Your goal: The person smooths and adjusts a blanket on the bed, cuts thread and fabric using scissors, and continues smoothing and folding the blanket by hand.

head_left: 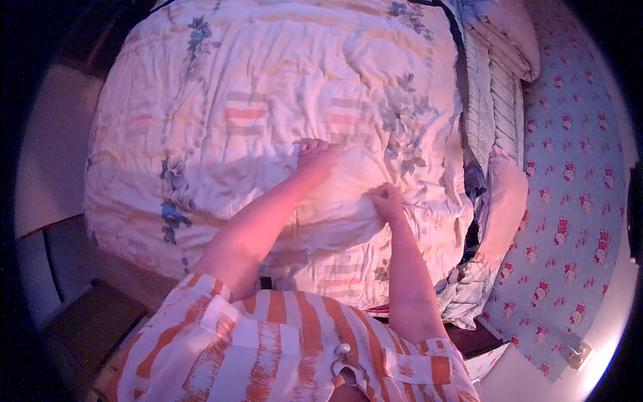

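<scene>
A pale quilt with floral bands and striped patches (254,74) covers the bed, its surface wrinkled. My left hand (316,159) rests on the middle of the quilt, with its fingers curled against the cloth. Lower and to the right, my right hand (387,202) is closed on a fold of the quilt. Creases run through the fabric between the two hands.
To the right lies a patterned mattress edge (495,100) with rolled bedding (506,33) at the top. Beyond it is a blue wall covering with red figures (569,167). A dark box-like object (94,321) stands at lower left.
</scene>
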{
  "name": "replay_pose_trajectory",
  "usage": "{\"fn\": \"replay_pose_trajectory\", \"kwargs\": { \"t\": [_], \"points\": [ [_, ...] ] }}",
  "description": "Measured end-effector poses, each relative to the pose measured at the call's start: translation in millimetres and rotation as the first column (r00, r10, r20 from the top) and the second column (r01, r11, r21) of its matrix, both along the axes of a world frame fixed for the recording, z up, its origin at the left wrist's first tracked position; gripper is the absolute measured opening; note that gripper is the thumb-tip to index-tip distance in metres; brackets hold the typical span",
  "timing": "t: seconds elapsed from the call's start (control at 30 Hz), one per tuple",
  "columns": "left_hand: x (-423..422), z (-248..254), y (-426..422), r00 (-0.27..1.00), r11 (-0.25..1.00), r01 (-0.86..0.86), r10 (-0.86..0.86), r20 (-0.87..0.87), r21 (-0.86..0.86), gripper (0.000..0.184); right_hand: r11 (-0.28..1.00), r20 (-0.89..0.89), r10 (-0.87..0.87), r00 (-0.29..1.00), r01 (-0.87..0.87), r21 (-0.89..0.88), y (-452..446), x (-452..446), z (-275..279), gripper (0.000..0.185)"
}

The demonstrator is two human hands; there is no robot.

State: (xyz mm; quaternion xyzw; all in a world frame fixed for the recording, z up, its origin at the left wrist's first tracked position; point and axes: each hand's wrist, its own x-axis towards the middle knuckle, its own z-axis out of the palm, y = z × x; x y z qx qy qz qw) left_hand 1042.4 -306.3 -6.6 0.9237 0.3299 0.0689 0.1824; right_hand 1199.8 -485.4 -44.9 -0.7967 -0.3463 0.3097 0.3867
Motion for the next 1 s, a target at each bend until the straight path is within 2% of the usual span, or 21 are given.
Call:
{"fn": "replay_pose_trajectory", "kwargs": {
  "t": [0.03, 0.07, 0.13, 0.17, 0.23, 0.4, 0.47, 0.53, 0.57, 0.63, 0.77, 0.83, 0.87, 0.93, 1.0],
  "points": [
    [1, 4, 0, 0.991, 0.996, 0.073, -0.078, -0.107, -0.053, 0.052, 1.000, 0.008, 0.015, 1.000, -0.015, -0.022, 0, 2, -2, 0.016],
    [0, 4, -4, 0.991, 0.996, 0.071, -0.077, -0.108, -0.056, 0.052, 0.999, 0.015, 0.032, 0.999, -0.031, -0.043, 0, 4, -4, 0.016],
    [-8, 6, -14, 0.982, 0.988, 0.145, -0.139, -0.126, 0.043, 0.048, 1.000, 0.026, 0.028, 0.999, -0.027, -0.009, -1, 3, -7, 0.016],
    [-9, 6, -15, 0.982, 0.988, 0.145, -0.139, -0.128, 0.044, 0.048, 0.999, 0.040, 0.016, 0.999, -0.017, 0.029, 0, 2, -6, 0.017],
    [-10, 6, -19, 0.983, 0.988, 0.128, -0.116, -0.140, 0.082, 0.044, 1.000, 0.048, 0.024, 0.999, -0.023, -0.004, -1, 3, -1, 0.018],
    [-11, 5, -20, 0.989, 0.990, 0.110, -0.101, -0.104, 0.086, 0.039, 0.991, 0.065, 0.023, 0.998, -0.015, -0.133, 3, 3, 14, 0.022],
    [-12, 5, -20, 0.992, 0.991, 0.104, -0.097, -0.080, 0.087, 0.039, 0.988, 0.009, 0.001, 1.000, 0.000, -0.153, 3, 3, 16, 0.023],
    [-12, 8, -21, 0.994, 0.998, 0.066, -0.067, -0.082, -0.020, 0.039, 0.992, 0.023, 0.009, 1.000, -0.006, -0.127, 2, 4, 11, 0.023],
    [-12, 8, -22, 0.994, 0.998, 0.067, -0.069, -0.082, -0.021, 0.039, 0.995, 0.040, 0.017, 0.999, -0.013, -0.100, 2, 4, 10, 0.023],
    [-12, 6, -22, 0.998, 0.999, 0.044, -0.044, 0.040, 0.019, 0.035, 0.995, 0.018, 0.011, 1.000, -0.009, -0.104, 1, 5, 9, 0.023],
    [-9, 7, -19, 0.995, 0.995, 0.094, -0.093, 0.036, -0.022, 0.029, 0.995, -0.023, 0.003, 1.000, -0.005, -0.096, 3, 4, 13, 0.021],
    [-6, 4, -18, 0.990, 0.994, 0.106, -0.108, 0.091, 0.030, 0.026, 0.994, -0.038, 0.008, 0.999, -0.012, -0.111, 3, 4, 19, 0.020],
    [-4, 5, -17, 0.990, 0.994, 0.107, -0.109, 0.093, 0.031, 0.026, 0.992, -0.051, 0.014, 0.999, -0.020, -0.123, 3, 4, 19, 0.019],
    [3, 7, -14, 0.990, 0.987, 0.140, -0.140, 0.001, -0.073, 0.027, 0.994, -0.059, 0.007, 0.998, -0.013, -0.104, 4, 4, 19, 0.018],
    [11, -3, -16, 0.995, 0.993, 0.098, -0.098, 0.005, -0.062, 0.027, 0.996, -0.074, 0.013, 0.997, -0.019, -0.083, 4, 4, 16, 0.018]
  ]
}}
